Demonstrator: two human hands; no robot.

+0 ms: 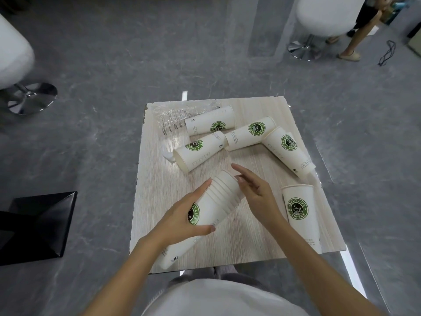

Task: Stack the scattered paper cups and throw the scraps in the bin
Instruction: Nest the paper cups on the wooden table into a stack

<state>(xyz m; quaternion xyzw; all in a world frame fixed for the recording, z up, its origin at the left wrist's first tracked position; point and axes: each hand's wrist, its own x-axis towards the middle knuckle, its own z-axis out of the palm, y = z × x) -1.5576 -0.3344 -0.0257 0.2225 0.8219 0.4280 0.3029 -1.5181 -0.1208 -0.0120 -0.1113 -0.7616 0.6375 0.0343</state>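
A stack of nested paper cups (214, 208) lies tilted over the near part of the wood-grain table (157, 201), rims pointing away. The left hand (184, 217) grasps its middle, thumb and fingers wrapped around it. The right hand (255, 190) is released, its loose fingers touching the stack's rims.

Beyond, four single cups lie on their sides: the far cup (210, 124), the middle cup (249, 134), the right cup (288, 153) and the left cup (199, 152). A fifth cup (300, 215) sits near the right edge.

A clear plastic wrapper (177, 117) lies at the far left corner, a white paper scrap (168, 155) beside the left cup's rim. A black square bin (43, 224) stands on the floor to the left; I cannot tell its contents.
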